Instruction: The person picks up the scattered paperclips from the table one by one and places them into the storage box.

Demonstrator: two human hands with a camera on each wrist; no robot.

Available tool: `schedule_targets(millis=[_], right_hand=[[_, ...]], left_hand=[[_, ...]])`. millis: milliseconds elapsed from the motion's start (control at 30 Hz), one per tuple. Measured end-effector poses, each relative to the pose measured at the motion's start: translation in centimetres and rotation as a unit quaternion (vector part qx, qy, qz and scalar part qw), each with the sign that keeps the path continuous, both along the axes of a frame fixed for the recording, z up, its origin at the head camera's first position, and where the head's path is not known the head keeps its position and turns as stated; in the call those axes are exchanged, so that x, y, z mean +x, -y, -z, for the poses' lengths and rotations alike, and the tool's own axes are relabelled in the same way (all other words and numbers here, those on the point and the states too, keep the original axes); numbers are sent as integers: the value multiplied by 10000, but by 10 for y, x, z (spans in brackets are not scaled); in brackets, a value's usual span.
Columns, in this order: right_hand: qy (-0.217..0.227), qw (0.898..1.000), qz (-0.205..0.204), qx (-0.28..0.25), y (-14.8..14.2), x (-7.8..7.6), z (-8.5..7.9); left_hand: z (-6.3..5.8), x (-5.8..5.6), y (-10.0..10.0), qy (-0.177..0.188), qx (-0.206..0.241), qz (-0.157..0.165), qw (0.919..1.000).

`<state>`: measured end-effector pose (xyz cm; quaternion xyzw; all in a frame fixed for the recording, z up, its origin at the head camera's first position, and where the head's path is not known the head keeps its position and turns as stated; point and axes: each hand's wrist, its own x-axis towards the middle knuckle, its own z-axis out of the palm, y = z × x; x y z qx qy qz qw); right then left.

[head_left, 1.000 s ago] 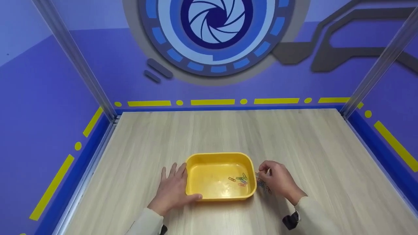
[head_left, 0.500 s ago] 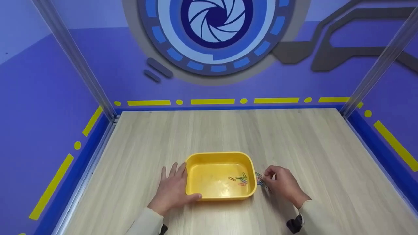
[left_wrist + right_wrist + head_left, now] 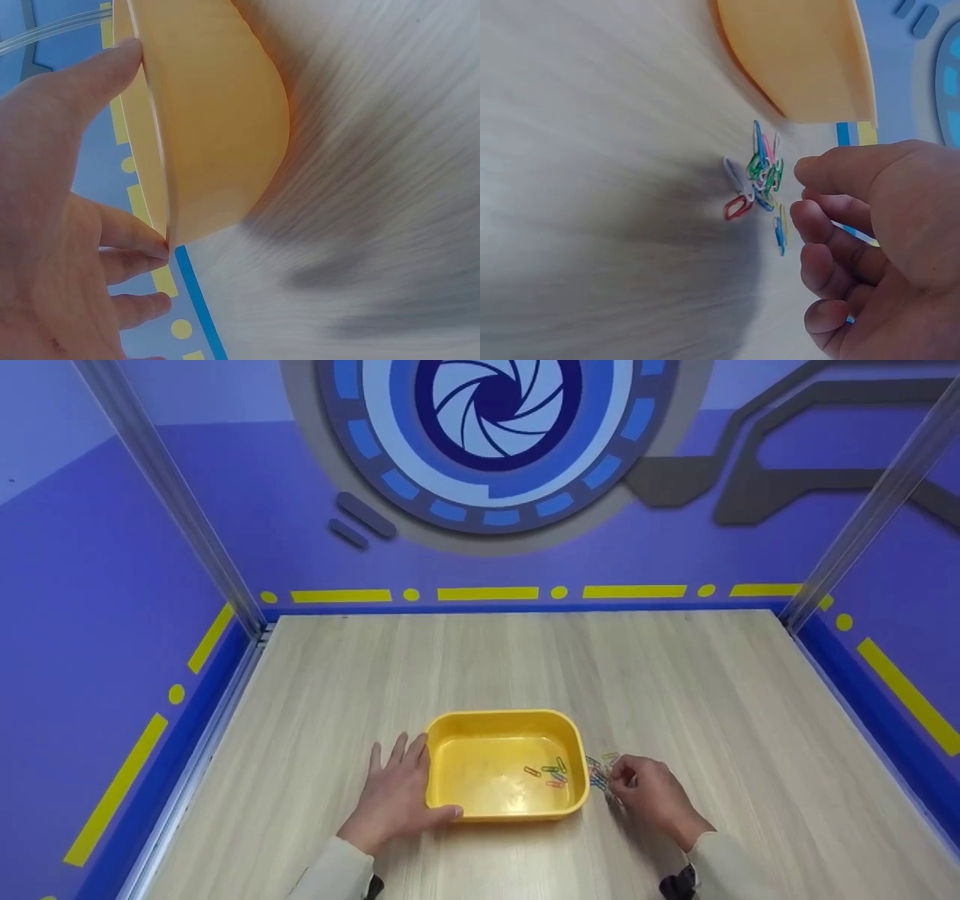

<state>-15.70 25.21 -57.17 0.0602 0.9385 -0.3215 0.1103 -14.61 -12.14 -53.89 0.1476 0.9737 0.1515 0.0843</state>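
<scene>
A shallow yellow plastic tray (image 3: 480,720) sits on the table with several coloured paper clips (image 3: 553,770) inside, near its right end. My left hand (image 3: 396,795) rests against the tray's left end, fingers spread; in the left wrist view its thumb and fingertips (image 3: 154,251) touch the rim. Just outside the tray's right wall lies a small heap of mixed-colour paper clips (image 3: 765,172). My right hand (image 3: 654,796) is close over the heap with its fingers bent. In the right wrist view a gap shows between thumb and index finger, and no clip is seen between them.
The wooden table (image 3: 525,660) is bounded by blue-purple panels (image 3: 495,570) at the back and both sides. Metal posts (image 3: 180,495) stand at the back corners. A dark wrist strap (image 3: 679,883) shows under the right sleeve.
My right hand has moved slightly to the right and nearer to me, uncovering more of the heap, including a yellow clip. The left hand and tray stay put.
</scene>
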Motion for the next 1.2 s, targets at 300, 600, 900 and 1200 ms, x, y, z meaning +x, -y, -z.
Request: schedule_targets(millis=[300,600,900,1200], right_hand=[[52,9999,-117,37,-3,2,6],[176,9998,-61,18,-5,2,10],[298,9995,-38,118,-7,3,14],[66,9993,-11,371,-7,5,16]], left_hand=[[1,2,1,-205,-27,66,9998],[0,2,0,-85,-35,-3,10000],[-1,1,0,53,-49,-33,10000],[1,2,1,-67,16,37,10000]])
